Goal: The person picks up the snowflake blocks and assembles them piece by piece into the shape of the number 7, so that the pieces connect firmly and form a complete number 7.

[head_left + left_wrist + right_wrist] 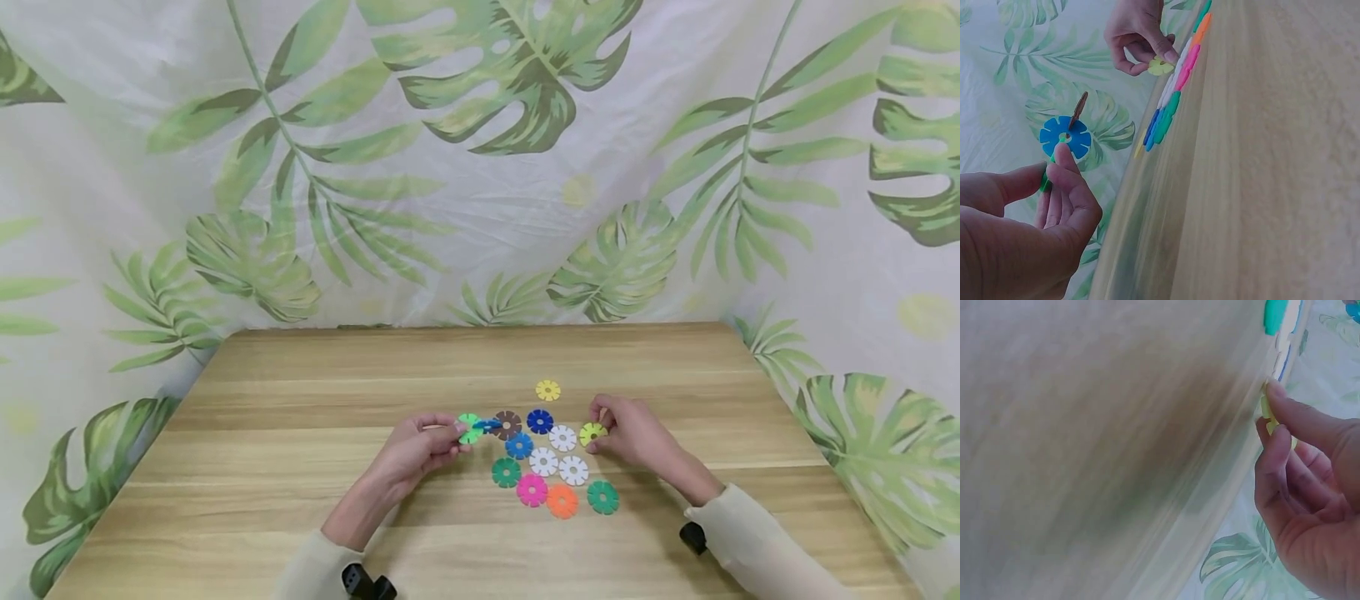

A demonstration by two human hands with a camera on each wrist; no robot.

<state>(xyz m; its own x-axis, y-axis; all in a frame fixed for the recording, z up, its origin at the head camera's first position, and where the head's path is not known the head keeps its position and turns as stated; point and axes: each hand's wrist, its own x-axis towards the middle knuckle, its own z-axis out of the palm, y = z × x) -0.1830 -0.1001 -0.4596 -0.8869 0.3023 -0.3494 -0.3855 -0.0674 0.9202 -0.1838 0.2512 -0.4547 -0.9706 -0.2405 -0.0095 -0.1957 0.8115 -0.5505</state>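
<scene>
My left hand (420,450) pinches a bright green notched disc (470,428) between thumb and fingers. Joined to that disc is a blue disc (1054,139) standing crosswise, and a brown disc (507,425) is slotted into the blue one. In the head view the blue disc shows nearly edge-on. My right hand (633,429) pinches a yellow-green disc (592,434) by its edge, to the right of the loose discs. The right wrist view shows thumb and fingertip on this disc, with part of it hidden by the fingers.
Between the hands lie loose notched discs: a yellow one (548,390) farthest back, a dark blue one (540,422), a blue one (519,446), several white ones (543,462), green ones (506,472), a pink one (532,490) and an orange one (562,502). Leaf-patterned cloth surrounds the wooden table (300,400).
</scene>
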